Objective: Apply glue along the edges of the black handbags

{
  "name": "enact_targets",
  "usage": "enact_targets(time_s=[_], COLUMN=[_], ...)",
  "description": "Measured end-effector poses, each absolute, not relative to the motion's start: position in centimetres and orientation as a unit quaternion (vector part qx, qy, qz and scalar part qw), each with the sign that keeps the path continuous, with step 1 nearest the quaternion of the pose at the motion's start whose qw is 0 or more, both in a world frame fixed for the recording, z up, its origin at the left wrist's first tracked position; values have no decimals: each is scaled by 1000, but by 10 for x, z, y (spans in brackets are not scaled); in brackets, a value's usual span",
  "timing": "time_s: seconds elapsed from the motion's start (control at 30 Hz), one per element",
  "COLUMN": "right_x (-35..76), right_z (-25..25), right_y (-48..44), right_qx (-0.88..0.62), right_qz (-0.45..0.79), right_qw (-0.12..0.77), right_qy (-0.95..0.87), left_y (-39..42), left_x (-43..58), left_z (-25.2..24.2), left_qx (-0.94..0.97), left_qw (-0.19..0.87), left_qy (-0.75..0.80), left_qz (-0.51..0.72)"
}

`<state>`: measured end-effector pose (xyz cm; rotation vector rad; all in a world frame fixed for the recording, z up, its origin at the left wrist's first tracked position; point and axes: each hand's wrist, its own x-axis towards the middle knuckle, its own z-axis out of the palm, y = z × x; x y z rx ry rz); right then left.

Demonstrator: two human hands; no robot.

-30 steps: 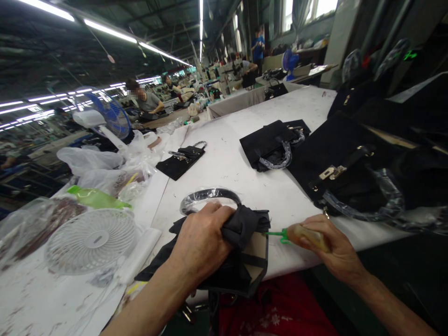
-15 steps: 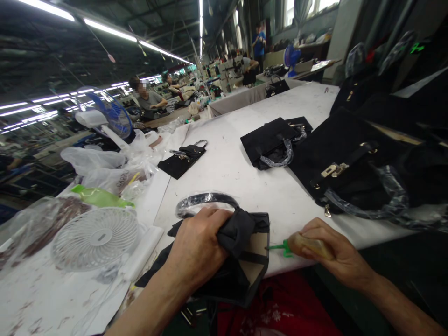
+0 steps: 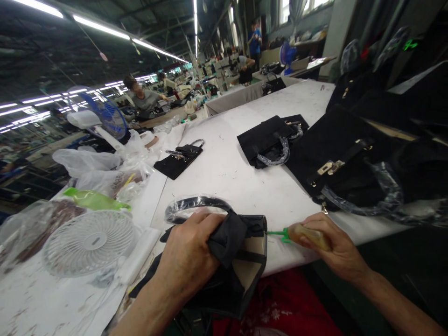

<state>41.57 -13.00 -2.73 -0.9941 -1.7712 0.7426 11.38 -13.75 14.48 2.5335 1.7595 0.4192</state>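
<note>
My left hand [image 3: 191, 242] is closed around bunched dark cloth of a black handbag [image 3: 224, 298] at the table's near edge. The bag's mouth faces right, showing a beige inside between dark edges. A plastic-wrapped handle [image 3: 199, 202] arches just beyond my left fingers. In my right hand [image 3: 336, 247] is a wooden-handled tool [image 3: 310, 234] with a thin green shaft and a small green crosspiece; its exact kind is unclear. Its tip points left and meets, or nearly meets, the dark rim of the bag near the upper right corner. My left fingertips are hidden by the cloth.
A white fan [image 3: 93, 240] lies at left beside a green pouch [image 3: 96, 199] and clear plastic bags [image 3: 86, 163]. Small black handbags [image 3: 180, 161] lie farther back on the white table [image 3: 213, 172]. Larger black bags [image 3: 346, 154] crowd the right. A blue fan [image 3: 105, 112] and co-workers are beyond.
The tool's tip has moved away from me along the bag's rim, toward the upper corner. My left hand keeps its grip on the cloth. The whole view has shifted slightly.
</note>
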Motion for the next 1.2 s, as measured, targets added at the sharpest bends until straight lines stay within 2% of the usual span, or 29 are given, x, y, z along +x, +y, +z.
enact_targets(time_s=[0.13,0.3,0.47,0.67,0.83,0.97,1.1,1.2], right_x=[414,409,410,408,407,408,409,407], right_z=[-28,-32,-30,-42,-43,-39,-30,-24], right_y=[-131,-135,-142,-135,-133,-133,-141,-152], right_qx=[-379,-407,-369,-418,-393,-423,-431,-437], right_qz=[364,323,386,275,338,317,375,360], right_qw=[437,483,433,523,470,496,440,474], right_qy=[-730,-705,-726,-689,-714,-689,-693,-674], left_y=[-138,-140,-146,-149,-147,-147,-152,-158], left_x=[113,113,111,108,108,109,109,108], left_z=[144,144,143,141,141,141,139,137], left_qx=[821,824,825,838,837,838,839,840], left_qw=[-3,-15,-10,-33,-30,-39,-40,-41], left_qy=[555,548,548,518,521,515,510,507], left_qz=[137,140,138,167,165,175,185,189])
